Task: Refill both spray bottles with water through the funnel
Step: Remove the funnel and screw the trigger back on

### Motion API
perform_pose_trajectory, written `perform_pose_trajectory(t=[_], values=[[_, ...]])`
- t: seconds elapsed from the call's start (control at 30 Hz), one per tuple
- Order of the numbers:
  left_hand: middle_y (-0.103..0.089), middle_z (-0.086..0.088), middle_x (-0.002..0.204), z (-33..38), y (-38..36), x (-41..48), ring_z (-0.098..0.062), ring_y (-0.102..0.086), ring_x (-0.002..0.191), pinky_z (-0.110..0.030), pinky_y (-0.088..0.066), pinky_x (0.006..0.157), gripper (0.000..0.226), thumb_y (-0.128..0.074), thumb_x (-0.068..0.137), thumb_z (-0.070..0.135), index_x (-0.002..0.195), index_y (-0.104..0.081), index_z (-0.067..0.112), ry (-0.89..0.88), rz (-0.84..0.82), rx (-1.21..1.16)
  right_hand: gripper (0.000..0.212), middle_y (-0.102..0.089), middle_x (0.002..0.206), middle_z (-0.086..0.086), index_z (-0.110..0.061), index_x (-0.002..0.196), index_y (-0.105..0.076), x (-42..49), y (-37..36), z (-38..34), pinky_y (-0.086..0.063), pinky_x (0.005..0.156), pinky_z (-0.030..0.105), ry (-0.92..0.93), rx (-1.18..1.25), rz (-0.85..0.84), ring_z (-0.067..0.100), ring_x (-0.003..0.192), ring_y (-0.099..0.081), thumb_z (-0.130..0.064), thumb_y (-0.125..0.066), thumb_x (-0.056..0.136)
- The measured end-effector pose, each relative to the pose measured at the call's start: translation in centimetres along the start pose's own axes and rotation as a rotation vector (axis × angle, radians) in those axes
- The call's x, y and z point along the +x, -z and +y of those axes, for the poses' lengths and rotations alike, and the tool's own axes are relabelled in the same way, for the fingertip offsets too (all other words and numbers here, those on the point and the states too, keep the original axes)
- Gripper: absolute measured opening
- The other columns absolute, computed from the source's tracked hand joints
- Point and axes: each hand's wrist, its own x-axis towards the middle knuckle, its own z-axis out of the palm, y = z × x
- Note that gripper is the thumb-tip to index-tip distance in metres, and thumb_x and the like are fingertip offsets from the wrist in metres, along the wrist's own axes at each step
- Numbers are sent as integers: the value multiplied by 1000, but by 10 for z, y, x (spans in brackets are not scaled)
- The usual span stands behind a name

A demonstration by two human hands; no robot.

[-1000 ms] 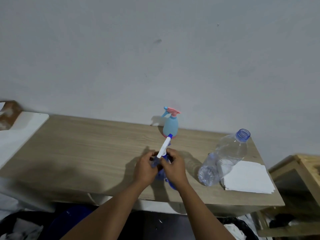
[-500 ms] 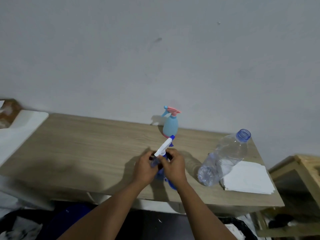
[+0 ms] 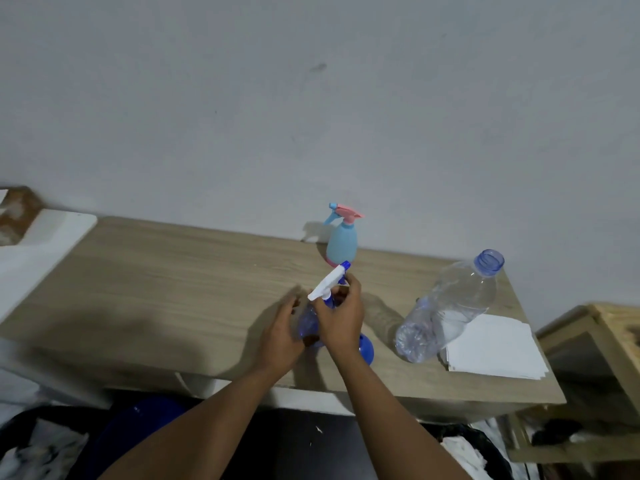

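Two-handed, held the blue spray bottle [image 3: 309, 323] upright near the front edge of the counter [image 3: 173, 289]. Cupped its body with the left grip [image 3: 280, 336], with loosely curved fingers; pinched the collar under the white trigger head [image 3: 327, 285] with the right grip [image 3: 341, 320]. Judged it light and thin-walled, likely to dent under a squeeze and slick if wet. Best steadied low on the body and turned at the collar. Left the blue funnel [image 3: 367, 351] beside the right wrist, the water bottle [image 3: 450, 306] further right, and the pale blue spray bottle [image 3: 341, 242] by the wall.
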Motion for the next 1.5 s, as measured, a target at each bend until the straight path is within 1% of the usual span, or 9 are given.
perform_pose_trajectory(t=[0.13,0.2,0.3,0.63,0.93,1.1,1.2,1.33,1.5], values=[[-10,-1,163,-48,26,-7,-26,-6,150,-53,-13,117,109,-65,72,70,155,-11,24,204,-135,639,37,-62,108,-2,-25,127,-50,6,0,12,-49,82,18,88,-59,-110,5,94,-61,-14,-62,94],[18,4,162,-60,33,-11,-27,19,148,-63,4,113,115,-49,70,84,154,7,28,309,-295,752,21,-57,104,5,-24,117,-51,8,1,11,-50,76,27,104,-50,-75,6,85,-58,-15,-56,98],[38,6,154,-64,36,-11,-26,34,142,-67,15,109,116,-42,72,87,150,22,30,339,-428,755,8,-54,105,10,-21,106,-49,18,4,-6,-52,69,23,120,52,30,14,82,-64,-16,-51,101],[46,8,149,-61,38,-8,-26,42,137,-68,21,105,122,-41,67,91,146,30,32,379,-501,742,23,-69,99,18,-16,93,-63,37,43,-33,-53,61,37,-6,53,-149,29,58,-69,-13,-42,100],[45,7,150,-56,39,-10,-26,42,137,-69,19,106,121,-42,69,89,147,29,30,395,-520,734,57,-73,87,10,-3,93,-68,30,51,-31,-59,68,50,-159,-127,-342,35,57,-69,-53,-40,100],[45,7,150,-55,40,-10,-26,43,137,-69,19,106,120,-42,69,89,147,29,31,401,-524,737,86,-65,60,17,12,78,-65,26,57,-18,-59,75,46,-298,-431,-477,38,63,-70,-68,-35,91],[45,7,150,-54,40,-11,-26,43,136,-68,20,106,120,-43,71,88,147,29,30,397,-530,729,82,-64,62,24,11,73,-58,22,62,-11,-59,74,48,-347,-413,-485,45,66,-70,-65,-34,93],[46,7,149,-54,41,-11,-26,44,136,-69,20,106,120,-43,70,88,146,30,31,397,-542,716,66,-66,74,30,-13,72,-67,16,68,-14,-59,69,43,-348,-405,-476,45,66,-70,-64,-33,95],[45,8,149,-54,40,-11,-26,43,136,-68,20,106,120,-43,70,88,147,30,31,400,-531,720,73,-65,68,28,1,75,-62,14,76,-17,-52,53,30,-373,-372,-466,42,59,-70,-62,-33,98]])
